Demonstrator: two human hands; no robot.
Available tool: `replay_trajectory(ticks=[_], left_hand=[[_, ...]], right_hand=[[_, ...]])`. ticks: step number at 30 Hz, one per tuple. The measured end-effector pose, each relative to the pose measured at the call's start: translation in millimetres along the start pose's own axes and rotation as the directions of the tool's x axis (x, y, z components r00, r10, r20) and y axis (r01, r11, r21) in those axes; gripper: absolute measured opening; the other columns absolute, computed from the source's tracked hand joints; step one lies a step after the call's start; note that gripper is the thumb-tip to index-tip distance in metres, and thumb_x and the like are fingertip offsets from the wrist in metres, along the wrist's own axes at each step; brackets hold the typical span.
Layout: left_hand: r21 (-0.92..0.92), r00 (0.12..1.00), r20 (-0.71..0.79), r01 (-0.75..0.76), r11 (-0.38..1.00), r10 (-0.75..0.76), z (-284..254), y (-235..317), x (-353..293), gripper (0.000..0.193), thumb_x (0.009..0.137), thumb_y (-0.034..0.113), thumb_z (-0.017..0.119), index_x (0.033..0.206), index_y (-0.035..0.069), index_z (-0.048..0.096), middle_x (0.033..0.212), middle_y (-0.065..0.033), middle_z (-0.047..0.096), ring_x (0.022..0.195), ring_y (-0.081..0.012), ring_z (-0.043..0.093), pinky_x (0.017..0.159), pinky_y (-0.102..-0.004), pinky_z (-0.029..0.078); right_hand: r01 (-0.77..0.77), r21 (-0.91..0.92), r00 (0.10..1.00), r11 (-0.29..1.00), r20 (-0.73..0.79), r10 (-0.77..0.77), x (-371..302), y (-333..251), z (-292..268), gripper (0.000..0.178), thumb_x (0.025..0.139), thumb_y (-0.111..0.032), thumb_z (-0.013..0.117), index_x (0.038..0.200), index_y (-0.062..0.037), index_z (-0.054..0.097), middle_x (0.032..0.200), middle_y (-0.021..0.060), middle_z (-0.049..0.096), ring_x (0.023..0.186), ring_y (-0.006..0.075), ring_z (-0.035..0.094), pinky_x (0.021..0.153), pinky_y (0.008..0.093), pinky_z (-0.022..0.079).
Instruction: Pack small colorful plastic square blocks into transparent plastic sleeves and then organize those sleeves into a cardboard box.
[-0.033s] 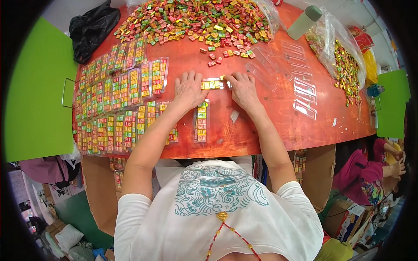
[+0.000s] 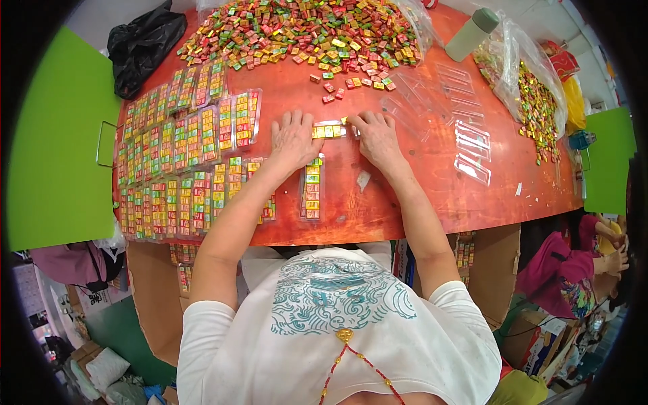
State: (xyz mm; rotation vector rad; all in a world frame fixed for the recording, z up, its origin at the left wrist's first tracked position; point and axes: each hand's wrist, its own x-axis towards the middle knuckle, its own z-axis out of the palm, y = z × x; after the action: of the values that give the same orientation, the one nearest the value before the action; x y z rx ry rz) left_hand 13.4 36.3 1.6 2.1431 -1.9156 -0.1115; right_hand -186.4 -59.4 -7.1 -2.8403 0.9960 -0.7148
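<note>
A narrow clear plastic tray [image 2: 329, 131] lies crosswise on the red table, with a row of small yellow wrapped blocks in it. My left hand [image 2: 294, 140] grips its left end, the thumb at the near edge and the other fingers bent over the table. At the other end, my right hand [image 2: 376, 140] pinches a small yellow block [image 2: 347, 120] by the tray's far edge; the fingers partly hide it. Just below stands a filled tray [image 2: 312, 189], set lengthwise, with yellow, green and red blocks.
Many filled trays [image 2: 192, 138] cover the table's left side. A large heap of loose blocks [image 2: 304, 34] spreads across the back. Unfilled clear trays [image 2: 472, 142] lie to the right, near a green bottle [image 2: 472, 35] and an open bag of blocks [image 2: 536, 101]. A person in magenta [image 2: 550, 270] sits at far right.
</note>
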Motion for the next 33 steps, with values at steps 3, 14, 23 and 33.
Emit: replay_trajectory(ticks=[3,14,23,33], left_hand=[[-0.017,0.999,-0.019,0.040,0.999,-0.041,5,1,-2,0.050,0.082,0.039,0.063,0.116,0.004,0.053,0.130,-0.0194,0.047,0.127,-0.0364,0.040,0.097,-0.0592,0.034],[-0.128,0.995,-0.035,0.088,0.988,-0.093,14,2,-7,0.057,0.080,0.041,0.064,0.129,0.015,0.053,0.137,-0.0175,0.042,0.136,-0.0375,0.030,0.105,-0.0673,0.025],[-0.085,0.977,-0.156,0.131,0.988,-0.143,33,7,15,0.043,0.087,0.039,0.059,0.125,0.019,0.058,0.130,-0.0164,0.046,0.128,-0.0375,0.036,0.102,-0.0665,0.025],[0.012,0.961,-0.256,0.110,0.994,-0.104,42,3,27,0.042,0.090,0.043,0.058,0.123,0.017,0.058,0.132,-0.0159,0.046,0.129,-0.0371,0.037,0.099,-0.0611,0.028]], right_hand=[[0.025,-0.021,1.000,0.999,0.020,-0.024,6,2,0,0.021,0.085,-0.011,0.058,0.105,-0.0155,0.065,0.100,0.0056,0.062,0.097,0.0250,0.059,0.091,0.0440,0.041],[-0.023,-0.135,0.999,0.991,0.025,0.027,-2,0,-5,0.021,0.086,-0.012,0.059,0.105,-0.0159,0.064,0.095,0.0056,0.062,0.097,0.0248,0.060,0.093,0.0428,0.041],[-0.095,-0.246,0.994,0.964,0.033,0.107,3,22,-7,0.016,0.085,-0.019,0.062,0.101,-0.0158,0.064,0.095,0.0062,0.063,0.096,0.0248,0.061,0.092,0.0445,0.042],[0.011,-0.186,0.999,0.982,-0.033,-0.017,19,41,7,0.010,0.086,-0.018,0.060,0.092,-0.0097,0.060,0.090,0.0088,0.062,0.089,0.0272,0.061,0.084,0.0436,0.043]])
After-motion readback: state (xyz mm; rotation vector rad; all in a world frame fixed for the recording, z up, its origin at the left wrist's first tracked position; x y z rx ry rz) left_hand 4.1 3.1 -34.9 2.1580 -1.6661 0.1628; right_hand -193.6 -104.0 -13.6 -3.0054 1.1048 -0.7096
